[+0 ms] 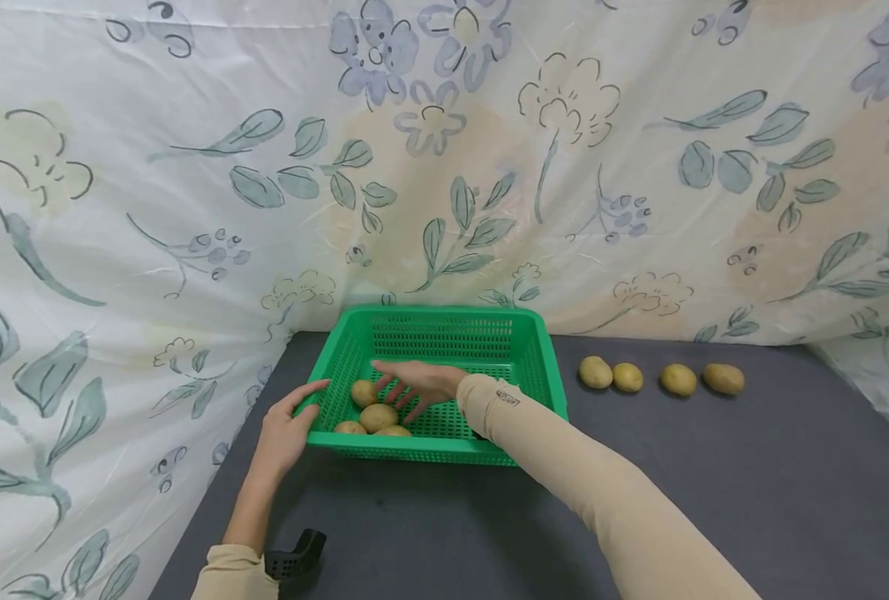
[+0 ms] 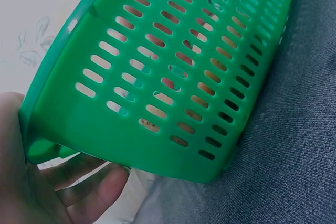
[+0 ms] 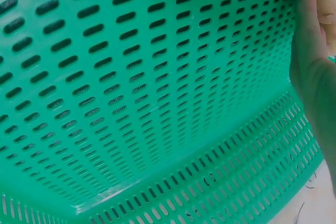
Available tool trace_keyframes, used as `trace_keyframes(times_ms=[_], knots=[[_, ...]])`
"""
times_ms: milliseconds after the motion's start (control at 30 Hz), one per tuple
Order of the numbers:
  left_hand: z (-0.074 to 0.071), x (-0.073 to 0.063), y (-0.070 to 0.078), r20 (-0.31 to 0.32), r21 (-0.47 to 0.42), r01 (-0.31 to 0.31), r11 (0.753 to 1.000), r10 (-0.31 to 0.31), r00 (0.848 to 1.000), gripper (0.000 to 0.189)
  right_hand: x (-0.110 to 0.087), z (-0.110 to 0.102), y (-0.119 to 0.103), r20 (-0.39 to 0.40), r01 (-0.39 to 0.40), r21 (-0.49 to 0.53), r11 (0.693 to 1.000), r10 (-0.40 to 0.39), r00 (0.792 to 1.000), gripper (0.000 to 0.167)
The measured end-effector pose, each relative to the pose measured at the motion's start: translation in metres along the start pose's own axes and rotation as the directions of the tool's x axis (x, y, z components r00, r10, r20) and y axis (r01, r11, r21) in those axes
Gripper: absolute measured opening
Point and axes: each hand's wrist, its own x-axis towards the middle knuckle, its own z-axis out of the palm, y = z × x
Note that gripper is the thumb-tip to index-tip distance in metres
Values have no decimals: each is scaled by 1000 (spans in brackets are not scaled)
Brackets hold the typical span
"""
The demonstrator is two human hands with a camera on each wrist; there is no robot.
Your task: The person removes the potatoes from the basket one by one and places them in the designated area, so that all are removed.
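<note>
A green plastic basket point(image 1: 444, 446) with slotted walls stands on the dark tabletop. My left hand point(image 1: 282, 429) grips its rim at the front left corner; in the left wrist view the fingers point(image 2: 100, 192) curl under that rim. Over the basket's inside, my right hand point(image 1: 423, 385) reaches leftward with its fingers spread. Beside its fingertips lie several potatoes, among them one round potato point(image 1: 365, 393) and a larger potato point(image 1: 378, 418), gathered at the left end. The right wrist view has the right hand point(image 3: 314, 61) at its edge, with a potato point(image 3: 326, 1) just beyond the fingers.
Right of the basket, several more potatoes lie in a row, from a pale potato point(image 1: 596, 372) to a browner potato point(image 1: 724, 379). A floral curtain point(image 1: 444, 167) hangs behind and along the left side of the dark tabletop point(image 1: 714, 483). A black strap device point(image 1: 297, 557) sits at the left wrist.
</note>
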Motion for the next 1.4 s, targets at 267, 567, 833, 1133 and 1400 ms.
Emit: trace_keyframes(times_ms=[267,567,833,1133,1400], knots=[[0,0,0,5,-4,10,1000,-10,1000,40,2,4,-1,18,-76,-21,997,76,997,61],[0,0,-1,-3,1,-8,1000,8,1000,40,6,6,1,31,-106,9,994,106,994,62],[-1,0,1,-3,10,-9,1000,9,1000,40,5,6,1,53,-106,5,994,106,993,64],[-1,0,1,6,-3,5,1000,-5,1000,40,6,5,-1,69,-88,-38,995,90,993,51],[-1,-2,2,1,8,4,1000,-4,1000,40,6,8,2,62,-61,-64,996,65,996,42]])
